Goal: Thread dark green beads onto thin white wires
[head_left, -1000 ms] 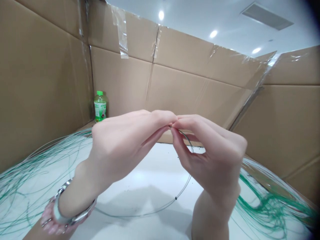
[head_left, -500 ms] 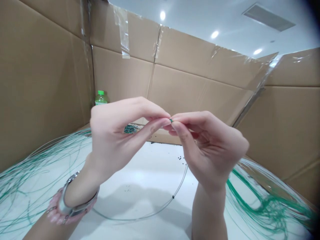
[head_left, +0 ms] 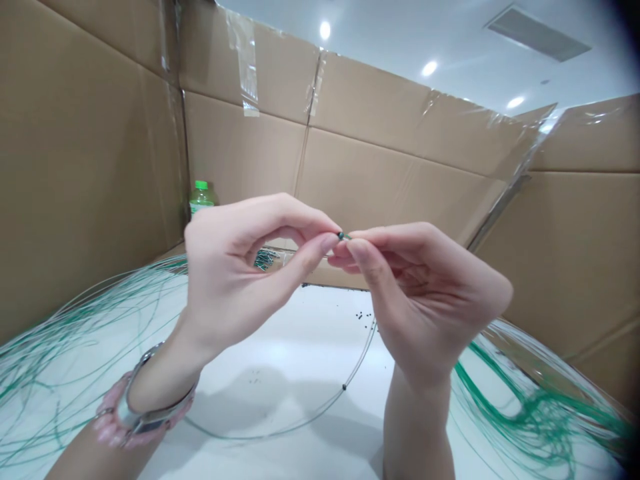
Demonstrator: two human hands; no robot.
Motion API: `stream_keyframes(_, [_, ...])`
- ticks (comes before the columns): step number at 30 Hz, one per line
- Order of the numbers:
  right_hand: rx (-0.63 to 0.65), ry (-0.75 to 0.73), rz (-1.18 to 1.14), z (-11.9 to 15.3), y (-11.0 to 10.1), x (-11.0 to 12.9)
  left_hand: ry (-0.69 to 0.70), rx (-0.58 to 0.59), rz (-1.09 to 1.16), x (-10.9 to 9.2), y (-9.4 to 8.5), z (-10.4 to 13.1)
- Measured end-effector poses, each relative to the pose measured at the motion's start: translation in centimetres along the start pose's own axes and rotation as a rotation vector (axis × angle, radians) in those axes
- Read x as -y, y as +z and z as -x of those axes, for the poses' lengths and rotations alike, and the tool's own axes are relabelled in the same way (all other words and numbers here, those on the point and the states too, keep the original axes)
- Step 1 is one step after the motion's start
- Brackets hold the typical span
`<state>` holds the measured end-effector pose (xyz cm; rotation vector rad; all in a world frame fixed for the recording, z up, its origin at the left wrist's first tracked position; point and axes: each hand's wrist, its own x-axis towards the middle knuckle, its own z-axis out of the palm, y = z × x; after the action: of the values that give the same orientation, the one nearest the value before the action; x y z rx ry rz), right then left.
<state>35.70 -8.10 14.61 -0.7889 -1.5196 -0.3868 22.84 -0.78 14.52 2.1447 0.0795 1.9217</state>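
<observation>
Fingertips meet in the middle of the view. My left hand [head_left: 225, 280] pinches a small dark bead [head_left: 341, 235] between thumb and forefinger. A short bit of green wire [head_left: 349, 237] shows between the bead and my right hand [head_left: 425, 313], whose thumb and forefinger are closed on it. Whether the wire runs through the bead is too small to tell. Below, a thin wire loop [head_left: 280, 438] curves over the white table [head_left: 280, 327], carrying one black bead [head_left: 344, 387]. Its upper end passes behind my right hand.
Long green and clear strands [head_left: 100, 320] spread along the left. A green bundle [head_left: 520, 407] lies at the right. Loose black beads [head_left: 361, 315] dot the table's far part. Cardboard walls [head_left: 390, 160] enclose the table, and a green-capped bottle [head_left: 201, 193] stands at the back left.
My fingertips have drawn slightly apart, the right hand shifting a little to the right. The dark bead now shows at the left fingertips, with green wire beside it.
</observation>
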Motion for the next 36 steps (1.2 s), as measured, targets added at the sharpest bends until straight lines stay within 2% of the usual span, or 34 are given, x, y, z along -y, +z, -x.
stream_keyframes(9, [-0.005, -0.065, 0.105, -0.14, -0.2, 0.26, 0.061, -0.038, -0.078, 0.2, 0.29, 0.12])
stream_keyframes(13, [-0.012, -0.09, 0.091, -0.09, -0.15, 0.19, 0.038, -0.009, -0.017, 0.12, 0.39, 0.15])
stream_keyframes(19, [-0.022, -0.034, 0.07, -0.05, -0.25, 0.47, -0.024, -0.003, 0.004, 0.18, 0.36, 0.13])
stream_keyframes(23, [-0.007, -0.025, 0.12, -0.13, -0.39, 0.54, 0.024, -0.007, -0.038, 0.35, 0.3, 0.13])
stream_keyframes(31, [-0.016, -0.097, 0.206, -0.02, -0.26, 0.35, 0.125, 0.012, -0.123, 0.36, 0.13, 0.16])
stream_keyframes(36, [-0.009, -0.126, 0.262, -0.01, -0.22, 0.35, 0.101, 0.034, -0.165, 0.32, 0.08, 0.29])
